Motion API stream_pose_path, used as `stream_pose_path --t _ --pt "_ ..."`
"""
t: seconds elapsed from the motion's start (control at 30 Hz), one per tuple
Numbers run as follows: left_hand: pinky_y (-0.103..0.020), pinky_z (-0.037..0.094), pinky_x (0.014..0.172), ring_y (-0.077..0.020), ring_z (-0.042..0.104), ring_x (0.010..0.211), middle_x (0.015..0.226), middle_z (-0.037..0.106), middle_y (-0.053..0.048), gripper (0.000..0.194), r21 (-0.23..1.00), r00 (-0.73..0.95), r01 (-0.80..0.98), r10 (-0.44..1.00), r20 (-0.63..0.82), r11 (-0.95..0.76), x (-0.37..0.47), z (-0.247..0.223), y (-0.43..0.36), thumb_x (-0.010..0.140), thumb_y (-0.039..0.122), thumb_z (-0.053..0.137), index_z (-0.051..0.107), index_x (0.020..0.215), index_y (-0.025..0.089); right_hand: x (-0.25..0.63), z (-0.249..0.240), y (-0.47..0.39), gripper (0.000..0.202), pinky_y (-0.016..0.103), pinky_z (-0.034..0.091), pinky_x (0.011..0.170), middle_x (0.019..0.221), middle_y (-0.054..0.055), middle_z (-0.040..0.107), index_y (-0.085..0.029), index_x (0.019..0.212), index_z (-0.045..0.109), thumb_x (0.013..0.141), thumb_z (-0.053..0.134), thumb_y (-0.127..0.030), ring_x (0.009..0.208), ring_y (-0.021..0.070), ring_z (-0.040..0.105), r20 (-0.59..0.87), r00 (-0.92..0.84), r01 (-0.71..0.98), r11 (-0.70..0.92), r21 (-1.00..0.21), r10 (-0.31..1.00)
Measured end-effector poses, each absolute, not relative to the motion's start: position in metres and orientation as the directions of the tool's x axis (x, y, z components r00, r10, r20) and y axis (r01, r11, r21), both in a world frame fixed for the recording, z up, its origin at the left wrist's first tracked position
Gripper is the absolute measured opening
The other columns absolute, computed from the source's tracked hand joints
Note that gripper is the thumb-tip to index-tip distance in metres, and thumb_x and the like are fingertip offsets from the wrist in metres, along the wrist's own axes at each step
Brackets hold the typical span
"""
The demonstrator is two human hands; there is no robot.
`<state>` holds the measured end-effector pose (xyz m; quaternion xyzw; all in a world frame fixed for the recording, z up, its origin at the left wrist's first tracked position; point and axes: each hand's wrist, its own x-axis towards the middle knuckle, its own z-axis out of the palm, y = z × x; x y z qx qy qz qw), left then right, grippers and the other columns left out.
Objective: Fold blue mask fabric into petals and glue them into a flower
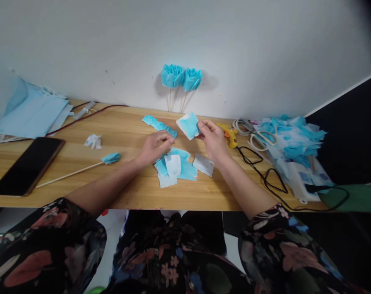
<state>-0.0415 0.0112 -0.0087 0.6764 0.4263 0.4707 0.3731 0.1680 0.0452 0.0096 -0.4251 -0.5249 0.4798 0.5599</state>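
My right hand (213,140) holds up a small blue-and-white cut piece of fabric (188,125) by its right edge, above the wooden table (127,192). My left hand (155,147) rests on a small pile of similar blue and white pieces (175,165), fingertips touching the top of the pile. One white piece (203,164) lies just right of the pile, under my right wrist. A crinkled blue strip (159,125) lies behind my left hand.
Two blue fabric flowers on sticks (181,77) lean against the wall. A stick with a blue bud (81,168), a white scrap (93,141), a dark phone (27,164) and blue sheets (32,112) lie left. A yellow glue gun (230,134), scissors (260,136), black cord (274,179) and blue scraps (296,139) sit right.
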Motion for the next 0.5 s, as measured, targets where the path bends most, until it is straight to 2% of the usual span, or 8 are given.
stream_pose_path --t 0.13,0.23,0.3,0.37,0.47,0.5 --pt "-0.024 0.045 0.061 -0.0109 0.056 0.063 0.077 0.064 -0.001 0.026 0.974 0.204 0.091 0.961 0.187 -0.209 -0.041 -0.015 0.013 0.087 0.044 0.064 0.061 0.093 0.019 0.161 0.003 0.051 0.036 0.025 0.052 0.062 0.068 -0.004 0.059 -0.023 0.073 0.064 0.072 0.081 -0.055 0.064 0.0111 0.055 0.135 0.028 -0.189 0.138 -0.972 0.990" --pt "-0.024 0.044 0.060 -0.0116 0.057 0.065 0.082 0.069 -0.002 0.031 0.949 0.355 0.164 0.914 0.196 -0.268 -0.044 -0.016 0.013 0.090 0.046 0.061 0.064 0.106 0.019 0.160 -0.008 0.048 0.040 0.025 0.052 0.062 0.066 -0.005 0.056 -0.023 0.071 0.061 0.071 0.081 -0.057 0.062 0.0107 0.053 0.117 0.083 -0.214 0.133 -0.968 0.990" --pt "-0.026 0.046 0.065 -0.0139 0.060 0.069 0.084 0.071 -0.003 0.032 0.886 0.480 0.295 0.858 0.185 -0.357 -0.047 -0.014 0.012 0.094 0.048 0.056 0.069 0.097 0.019 0.161 -0.012 0.046 0.041 0.025 0.052 0.063 0.066 -0.005 0.055 -0.023 0.072 0.060 0.072 0.079 -0.059 0.063 0.0110 0.053 0.122 0.098 -0.191 0.139 -0.972 0.988" --pt "-0.029 0.049 0.073 -0.0173 0.065 0.077 0.087 0.074 -0.005 0.040 0.831 0.505 0.358 0.837 0.210 -0.424 -0.050 -0.011 0.013 0.098 0.051 0.050 0.073 0.092 0.019 0.164 -0.013 0.044 0.041 0.026 0.053 0.064 0.067 -0.005 0.056 -0.024 0.073 0.059 0.074 0.077 -0.060 0.064 0.0117 0.053 0.128 0.102 -0.174 0.144 -0.974 0.987" --pt "-0.035 0.050 0.092 -0.0226 0.068 0.101 0.107 0.076 -0.010 0.045 0.821 0.345 0.327 0.868 0.358 -0.469 -0.054 -0.007 0.016 0.099 0.053 0.046 0.075 0.101 0.019 0.166 -0.011 0.043 0.040 0.026 0.052 0.064 0.067 -0.005 0.057 -0.024 0.074 0.059 0.073 0.076 -0.061 0.064 0.0124 0.054 0.113 0.105 -0.179 0.130 -0.975 0.988" --pt "-0.035 0.050 0.095 -0.0228 0.067 0.104 0.109 0.076 -0.010 0.045 0.830 0.277 0.314 0.881 0.385 -0.461 -0.055 -0.006 0.017 0.099 0.053 0.046 0.075 0.101 0.019 0.166 -0.010 0.043 0.040 0.026 0.052 0.063 0.067 -0.005 0.057 -0.024 0.074 0.059 0.073 0.076 -0.060 0.063 0.0125 0.054 0.108 0.100 -0.181 0.125 -0.975 0.989"
